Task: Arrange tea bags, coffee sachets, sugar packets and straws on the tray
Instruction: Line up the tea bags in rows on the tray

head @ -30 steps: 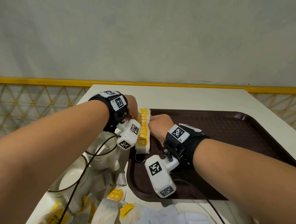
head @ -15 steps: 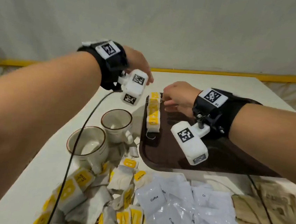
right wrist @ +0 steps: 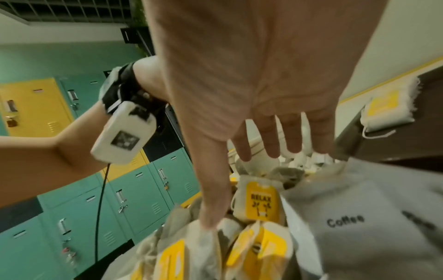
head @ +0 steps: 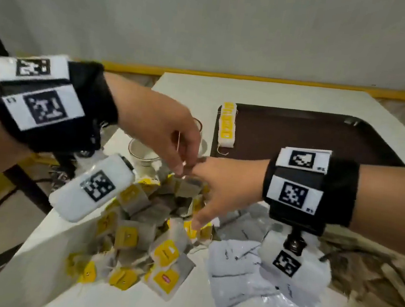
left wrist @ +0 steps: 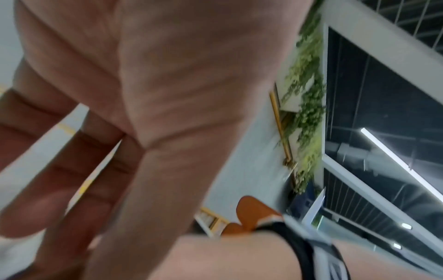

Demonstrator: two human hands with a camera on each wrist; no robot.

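Our right hand (head: pixel 220 190) hangs spread, grip released, directly over the loose tea bags (head: pixel 152 235) heaped just in front of the tray (head: pixel 322 141); left hand (head: pixel 164 129), relaxed, holds nothing, slightly farther.

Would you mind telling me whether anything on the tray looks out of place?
The row of tea bags sits on the tray's left rim, not its floor, and a loose string trails from the nearest bag. Nothing looks spilled or damaged.
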